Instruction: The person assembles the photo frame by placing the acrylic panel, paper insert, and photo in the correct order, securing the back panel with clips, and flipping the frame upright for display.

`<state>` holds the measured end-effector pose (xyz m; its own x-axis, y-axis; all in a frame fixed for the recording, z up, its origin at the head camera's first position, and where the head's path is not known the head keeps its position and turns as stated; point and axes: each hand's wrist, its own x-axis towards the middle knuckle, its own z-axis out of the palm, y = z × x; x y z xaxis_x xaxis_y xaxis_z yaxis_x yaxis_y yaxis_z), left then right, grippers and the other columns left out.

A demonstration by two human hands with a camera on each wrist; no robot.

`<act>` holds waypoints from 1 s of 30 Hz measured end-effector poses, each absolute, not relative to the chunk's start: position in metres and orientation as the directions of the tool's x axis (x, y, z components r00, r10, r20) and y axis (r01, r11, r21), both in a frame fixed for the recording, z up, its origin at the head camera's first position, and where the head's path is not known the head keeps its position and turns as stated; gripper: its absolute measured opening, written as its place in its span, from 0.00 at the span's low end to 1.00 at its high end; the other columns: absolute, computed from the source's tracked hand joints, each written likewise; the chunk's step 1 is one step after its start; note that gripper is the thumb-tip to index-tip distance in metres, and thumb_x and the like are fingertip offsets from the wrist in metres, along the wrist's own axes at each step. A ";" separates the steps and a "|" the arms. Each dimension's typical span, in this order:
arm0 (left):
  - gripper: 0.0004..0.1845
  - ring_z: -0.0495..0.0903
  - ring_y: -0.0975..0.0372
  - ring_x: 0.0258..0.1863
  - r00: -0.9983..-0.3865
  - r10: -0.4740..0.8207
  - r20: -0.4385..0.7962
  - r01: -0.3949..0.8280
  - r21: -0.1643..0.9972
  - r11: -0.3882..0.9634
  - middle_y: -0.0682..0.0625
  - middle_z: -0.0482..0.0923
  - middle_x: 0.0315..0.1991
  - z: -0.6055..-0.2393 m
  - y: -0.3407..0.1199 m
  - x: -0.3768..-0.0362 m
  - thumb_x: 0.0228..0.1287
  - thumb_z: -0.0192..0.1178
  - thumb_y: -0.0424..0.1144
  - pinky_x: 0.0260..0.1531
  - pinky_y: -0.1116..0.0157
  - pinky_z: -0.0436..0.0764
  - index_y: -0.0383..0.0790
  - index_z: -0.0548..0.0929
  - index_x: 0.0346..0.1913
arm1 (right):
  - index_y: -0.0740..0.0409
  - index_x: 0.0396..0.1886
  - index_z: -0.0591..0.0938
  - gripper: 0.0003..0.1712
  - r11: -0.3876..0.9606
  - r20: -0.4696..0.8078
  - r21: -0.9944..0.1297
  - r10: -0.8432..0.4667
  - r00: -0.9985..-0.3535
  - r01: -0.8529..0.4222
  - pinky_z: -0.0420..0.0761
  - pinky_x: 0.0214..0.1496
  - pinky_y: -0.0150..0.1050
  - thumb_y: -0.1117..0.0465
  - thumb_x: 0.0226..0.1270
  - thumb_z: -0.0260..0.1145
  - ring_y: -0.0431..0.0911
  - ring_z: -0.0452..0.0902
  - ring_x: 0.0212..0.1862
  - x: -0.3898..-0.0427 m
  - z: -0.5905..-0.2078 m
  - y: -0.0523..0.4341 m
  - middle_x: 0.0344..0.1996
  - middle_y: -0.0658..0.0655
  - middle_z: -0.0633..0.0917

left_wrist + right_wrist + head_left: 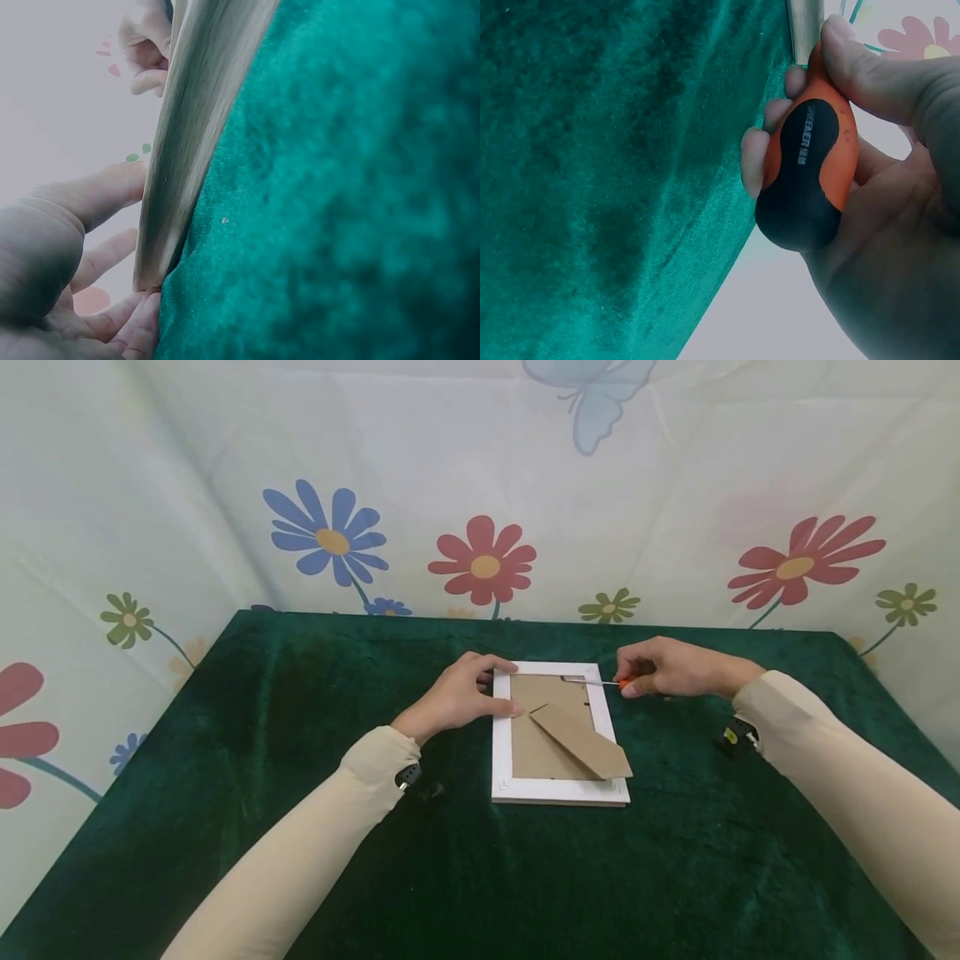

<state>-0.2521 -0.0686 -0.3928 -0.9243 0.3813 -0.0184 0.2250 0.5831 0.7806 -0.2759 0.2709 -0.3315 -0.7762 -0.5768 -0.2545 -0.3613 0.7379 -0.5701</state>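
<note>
I watch a white-bordered rectangular picture frame point(502, 752) lying back up just right of the centre of the head picture, on dark green velvet cloth point(285, 710). The left hand point(459, 692) grasps its upper-left corner, thumb over the border. The right hand point(671, 667) grasps an orange-and-black screwdriver point(626, 683), its thin metal shaft point(596, 682) crossing the border with the tip near the top of the brown backing board point(532, 747).

I judge the step to be working a retaining tab along that edge. To do it well, I would keep the shaft low, lever in small turns, and press the corner down so the frame cannot slide. I would keep the left thumb out of the tip's line and the tip off the board, which could gouge. The brown cardboard stand flap point(585, 743) slants toward the lower right, clear of the tip.

Only my head view shows the tip and the small dark tab point(587, 702) on the inner right border. The left wrist view adds the frame's bare wood-grain side; the right wrist view adds the handle's lettered black grip and the thumb laid along its neck.
</note>
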 end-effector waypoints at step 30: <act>0.36 0.75 0.52 0.63 -0.913 0.407 -0.012 0.249 0.774 0.582 0.46 0.70 0.65 -0.394 -0.072 -0.251 0.62 0.78 0.51 0.57 0.51 0.84 0.51 0.79 0.72 | 0.58 0.54 0.84 0.15 0.630 0.035 -0.682 -0.478 -0.878 -0.371 0.83 0.43 0.42 0.58 0.73 0.74 0.52 0.78 0.42 -0.251 -0.355 0.233 0.44 0.56 0.85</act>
